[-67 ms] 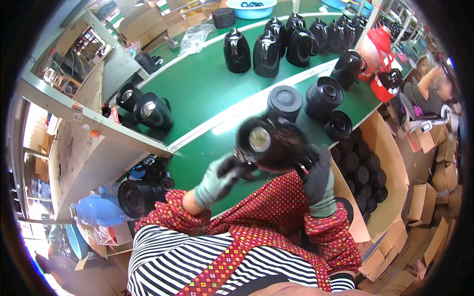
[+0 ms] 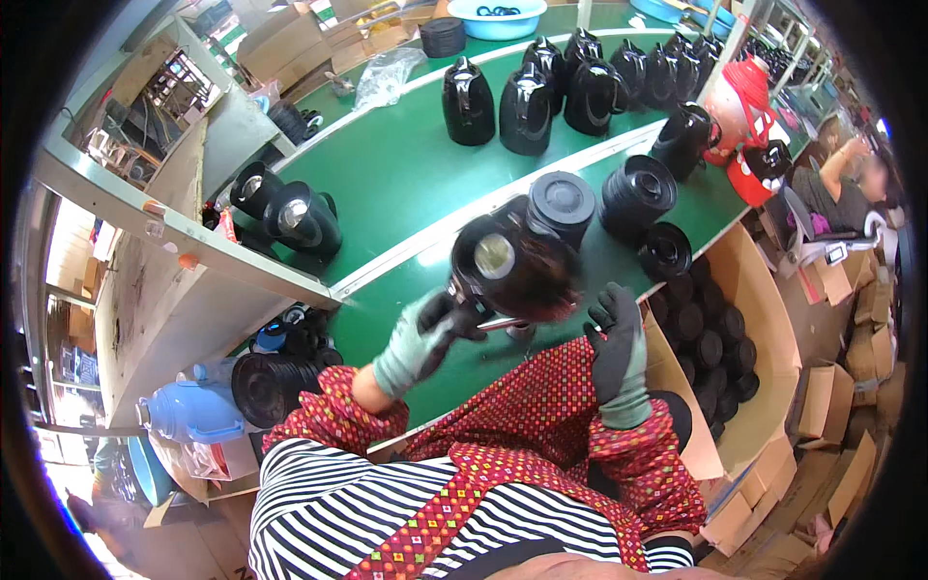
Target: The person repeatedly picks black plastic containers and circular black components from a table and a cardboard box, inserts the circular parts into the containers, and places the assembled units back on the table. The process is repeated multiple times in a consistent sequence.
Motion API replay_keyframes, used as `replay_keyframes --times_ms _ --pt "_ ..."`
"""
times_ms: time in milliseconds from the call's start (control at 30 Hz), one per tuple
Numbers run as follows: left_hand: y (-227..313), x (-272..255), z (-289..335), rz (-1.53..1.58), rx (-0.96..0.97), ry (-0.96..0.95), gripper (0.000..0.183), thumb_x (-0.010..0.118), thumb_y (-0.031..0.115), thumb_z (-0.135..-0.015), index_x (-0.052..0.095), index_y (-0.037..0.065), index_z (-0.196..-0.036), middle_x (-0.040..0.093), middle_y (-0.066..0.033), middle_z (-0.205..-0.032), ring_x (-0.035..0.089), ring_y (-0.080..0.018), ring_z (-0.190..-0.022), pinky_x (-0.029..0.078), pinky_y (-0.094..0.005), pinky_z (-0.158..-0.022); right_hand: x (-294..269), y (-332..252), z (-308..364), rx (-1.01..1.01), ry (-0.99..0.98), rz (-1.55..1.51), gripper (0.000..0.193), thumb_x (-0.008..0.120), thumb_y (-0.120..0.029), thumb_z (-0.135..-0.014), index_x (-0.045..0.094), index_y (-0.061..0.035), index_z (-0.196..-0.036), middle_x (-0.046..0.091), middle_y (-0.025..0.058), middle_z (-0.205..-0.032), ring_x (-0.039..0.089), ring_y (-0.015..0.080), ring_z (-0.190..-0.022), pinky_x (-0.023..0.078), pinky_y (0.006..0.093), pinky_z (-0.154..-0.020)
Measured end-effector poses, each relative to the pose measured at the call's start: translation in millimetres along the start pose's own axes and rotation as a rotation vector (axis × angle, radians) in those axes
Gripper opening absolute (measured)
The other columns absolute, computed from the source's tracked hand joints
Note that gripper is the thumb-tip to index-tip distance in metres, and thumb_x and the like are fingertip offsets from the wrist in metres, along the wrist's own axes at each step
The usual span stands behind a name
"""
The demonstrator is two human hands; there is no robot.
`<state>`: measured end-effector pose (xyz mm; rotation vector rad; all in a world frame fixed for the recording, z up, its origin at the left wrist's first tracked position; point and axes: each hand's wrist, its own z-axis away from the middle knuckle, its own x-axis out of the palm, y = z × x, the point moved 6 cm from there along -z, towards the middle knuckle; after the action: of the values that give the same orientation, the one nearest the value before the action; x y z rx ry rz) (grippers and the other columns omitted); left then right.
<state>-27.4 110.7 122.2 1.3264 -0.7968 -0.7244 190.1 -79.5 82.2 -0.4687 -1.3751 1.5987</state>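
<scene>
A glossy black jug (image 2: 541, 280) is tilted over the near bench, its round mouth with a pale, shiny inside facing up toward me. My left hand (image 2: 430, 333), in a grey-green glove with dark fingers, is closed on the jug's handle side. My right hand (image 2: 617, 338), gloved alike, is raised just right of the jug, apart from it, fingers spread and nothing in them. Right behind the jug stands a stack of black round lids (image 2: 563, 201). A second stack of black lids (image 2: 638, 191) is to its right, with a black ring-shaped part (image 2: 665, 249) in front.
Several black jugs (image 2: 527, 114) stand across the green bench (image 2: 387, 188); two open ones (image 2: 302, 220) are at left. A cardboard box (image 2: 768, 319) of black round parts is at my right. Red flasks (image 2: 739, 97), a blue flask (image 2: 193, 411) and a seated person (image 2: 822, 193) are further out.
My right hand has come off the jug, and its fingers have spread. The jug has shifted a little left in my left hand.
</scene>
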Motion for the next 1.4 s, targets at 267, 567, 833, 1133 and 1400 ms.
replay_keyframes --times_ms 267,567,833,1133,1400 --pt "-30.7 -139.1 -202.6 -0.424 0.032 0.464 0.037 0.072 0.033 -0.102 0.071 -0.002 -0.114 0.075 -0.0079 -0.093 0.073 -0.017 -0.086 0.063 -0.0339 -0.073 4.6 54.6 8.2 -0.301 -0.136 0.373 0.038 0.065 -0.011 -0.105 0.058 0.0041 -0.139 0.065 0.0136 -0.134 0.062 0.0214 -0.125 0.048 0.034 -0.11" --pt "-52.7 -191.8 -250.7 -0.73 -0.067 0.739 0.079 0.083 0.062 -0.081 0.062 0.003 -0.129 0.066 -0.0246 -0.124 0.069 -0.0404 -0.112 0.054 -0.0465 -0.098 12.6 43.2 20.5 -0.407 -0.219 0.67 0.036 0.069 -0.009 -0.098 0.066 0.0015 -0.133 0.068 0.0162 -0.124 0.067 0.0267 -0.113 0.054 0.0365 -0.098" --pt "-13.5 -267.5 -69.8 -1.204 -0.1 1.165 0.109 0.085 0.044 -0.082 0.023 0.014 -0.165 0.017 -0.0281 -0.171 0.058 -0.0476 -0.135 0.054 -0.0503 -0.108 29.1 43.6 29.6 -0.535 -0.313 0.79 0.036 0.071 -0.009 -0.095 0.067 0.0007 -0.129 0.069 0.018 -0.121 0.068 0.0332 -0.11 0.055 0.0411 -0.096" --pt "-6.0 -251.1 -60.1 -1.262 0.186 0.938 0.049 0.08 0.031 -0.089 0.062 0.005 -0.126 0.058 -0.024 -0.147 0.066 -0.0438 -0.119 0.056 -0.049 -0.098 23.4 37.6 20.7 -0.571 -0.318 0.696 0.042 0.074 -0.011 -0.097 0.063 -0.0001 -0.136 0.066 0.0169 -0.125 0.068 0.0309 -0.107 0.055 0.0402 -0.094" --pt "83.0 -14.7 -12.2 -1.055 0.646 0.23 0.035 0.085 0.004 -0.075 0.071 0.007 -0.107 0.065 -0.024 -0.139 0.074 -0.0418 -0.1 0.061 -0.0434 -0.082 82.9 -49.4 20.7 -0.174 -0.367 0.299 0.089 0.08 -0.032 -0.096 0.032 -0.0023 -0.165 0.059 0.018 -0.14 0.068 0.0185 -0.098 0.06 0.0313 -0.076"
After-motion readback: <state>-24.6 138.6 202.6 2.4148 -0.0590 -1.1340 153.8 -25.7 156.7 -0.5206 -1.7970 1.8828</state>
